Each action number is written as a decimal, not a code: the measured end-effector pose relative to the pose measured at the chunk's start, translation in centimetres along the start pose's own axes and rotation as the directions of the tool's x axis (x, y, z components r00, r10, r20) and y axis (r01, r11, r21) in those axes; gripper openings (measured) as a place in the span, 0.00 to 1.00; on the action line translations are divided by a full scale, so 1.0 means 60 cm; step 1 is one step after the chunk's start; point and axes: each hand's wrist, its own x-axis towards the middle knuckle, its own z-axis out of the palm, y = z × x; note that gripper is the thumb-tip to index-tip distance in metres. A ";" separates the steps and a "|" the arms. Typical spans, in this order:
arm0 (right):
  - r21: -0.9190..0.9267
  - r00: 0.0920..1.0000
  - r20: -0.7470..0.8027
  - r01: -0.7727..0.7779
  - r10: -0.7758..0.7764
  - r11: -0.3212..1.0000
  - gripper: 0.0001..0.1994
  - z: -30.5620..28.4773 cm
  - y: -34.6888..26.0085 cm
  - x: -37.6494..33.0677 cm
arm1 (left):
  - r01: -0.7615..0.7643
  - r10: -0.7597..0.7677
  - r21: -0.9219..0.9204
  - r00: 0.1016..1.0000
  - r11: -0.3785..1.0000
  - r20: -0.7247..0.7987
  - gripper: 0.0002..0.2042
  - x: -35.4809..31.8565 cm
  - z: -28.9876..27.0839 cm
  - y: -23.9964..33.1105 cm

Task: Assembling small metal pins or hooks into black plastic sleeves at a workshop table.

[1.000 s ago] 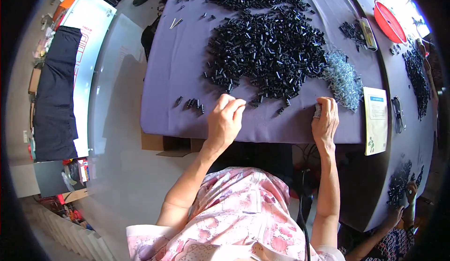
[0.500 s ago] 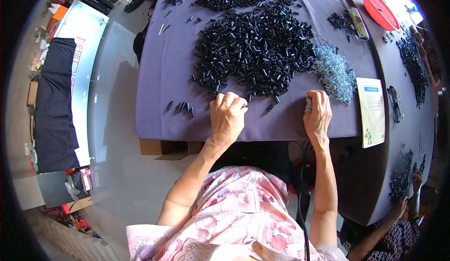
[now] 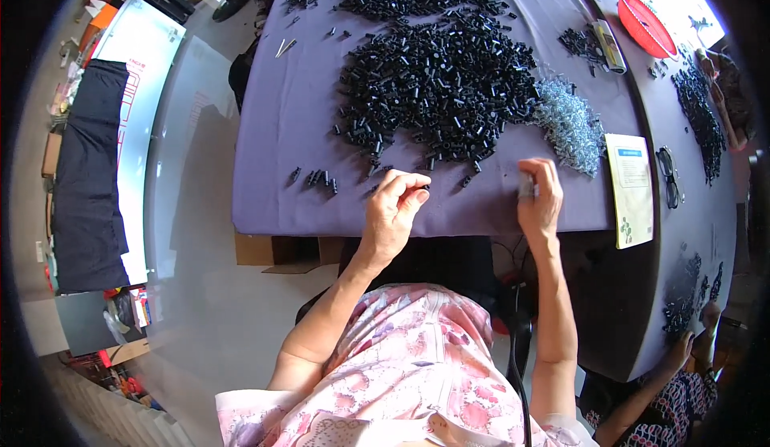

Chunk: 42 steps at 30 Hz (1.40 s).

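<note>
My left hand (image 3: 391, 216) pinches a small black tubular piece between thumb and fingertips, just above the near edge of the table. Behind it spreads a large pile of black tubular pieces (image 3: 437, 86). My right hand (image 3: 539, 200) hovers to the right, a little blurred, with its fingers bent together and a greyish wrap on one digit. Anything between those fingertips is too small to make out. Beyond that hand lies a heap of clear, shiny small parts (image 3: 571, 122). Several loose black pieces (image 3: 322, 180) rest left of my left hand.
A purple cloth covers the table (image 3: 281, 142). At the right lie a pale booklet (image 3: 630, 194), eyeglasses (image 3: 667, 176) and a red basket (image 3: 648, 26). A co-worker's hands (image 3: 691, 343) are at black pieces on the neighbouring table. Two thin sticks (image 3: 285, 47) lie far left.
My left hand has drawn back from the pile's near edge and turned, now showing a black piece in its pinch. The right hand stays in about the same place, its fingers shifted slightly.
</note>
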 end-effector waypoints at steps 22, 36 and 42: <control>0.290 0.906 0.421 -0.084 -0.048 0.953 0.19 0.053 -0.145 -0.039 | 0.223 -0.190 -0.320 0.973 0.921 0.131 0.08 -0.050 0.002 -0.017; 0.170 0.835 0.549 -0.092 -0.017 0.981 0.15 0.071 -0.152 0.011 | 0.391 -0.371 -0.524 0.917 0.756 0.150 0.05 -0.055 -0.019 -0.033; -0.098 0.880 0.421 0.283 -0.218 0.954 0.15 0.116 -0.137 0.039 | 0.370 -0.377 -0.546 0.920 0.752 0.104 0.05 -0.061 -0.028 -0.039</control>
